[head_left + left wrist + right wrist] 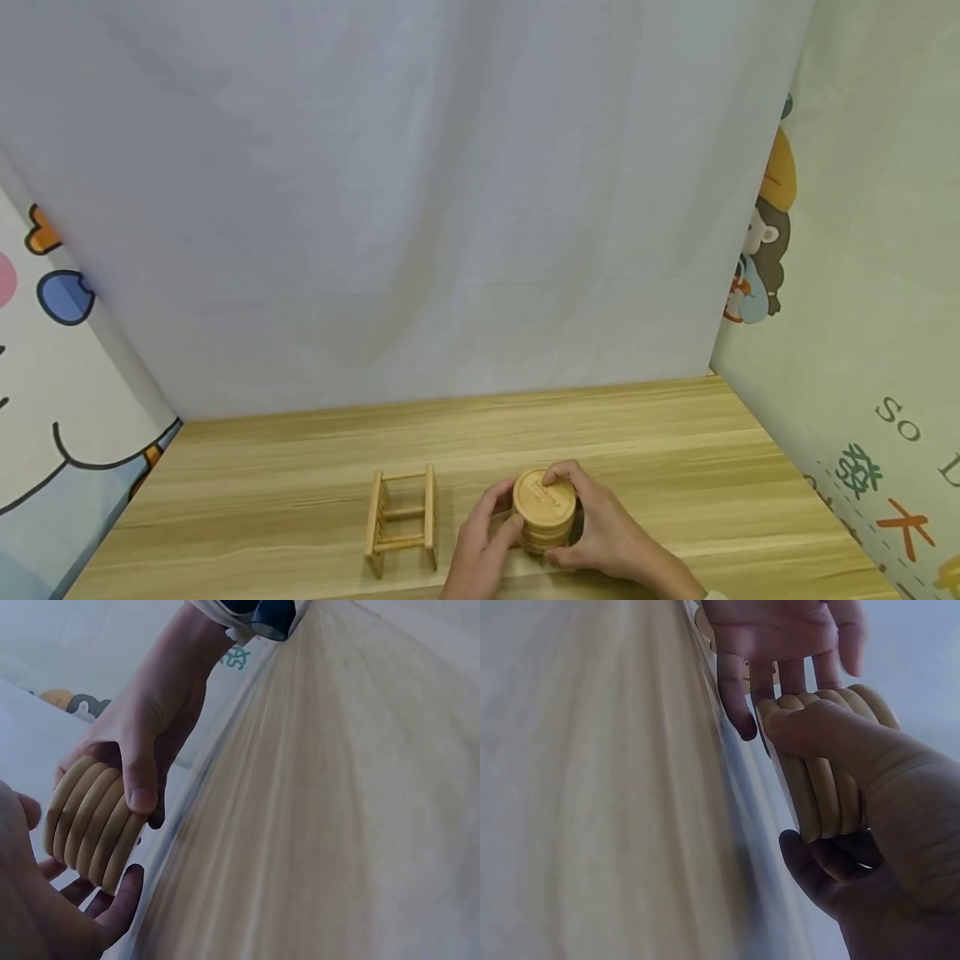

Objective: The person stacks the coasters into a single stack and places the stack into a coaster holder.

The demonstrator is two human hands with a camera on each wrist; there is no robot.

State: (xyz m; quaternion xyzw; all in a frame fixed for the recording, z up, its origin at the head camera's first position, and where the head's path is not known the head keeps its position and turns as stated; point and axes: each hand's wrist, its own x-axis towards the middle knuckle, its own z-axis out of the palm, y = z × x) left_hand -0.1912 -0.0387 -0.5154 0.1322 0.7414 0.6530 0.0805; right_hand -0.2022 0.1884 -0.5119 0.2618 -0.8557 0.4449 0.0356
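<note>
A stack of several round wooden coasters (544, 500), the top one bearing engraved lettering, is between both hands. My right hand (603, 529) grips the stack from the right, thumb on one end and fingers round the other side. In the left wrist view the right thumb presses on the rims of the coasters (90, 825). My left hand (483, 542) is at the stack's left side, its fingers loosely spread. From the right wrist view, the left hand (780, 634) shows its palm, with fingertips right at the far side of the coasters (829, 787).
A small wooden rack (402, 521) with rails and slatted sides stands on the wood-grain table (262, 483), left of the hands. A pale curtain (450, 208) hangs behind the table, and printed cloths with cartoon figures flank it on both sides.
</note>
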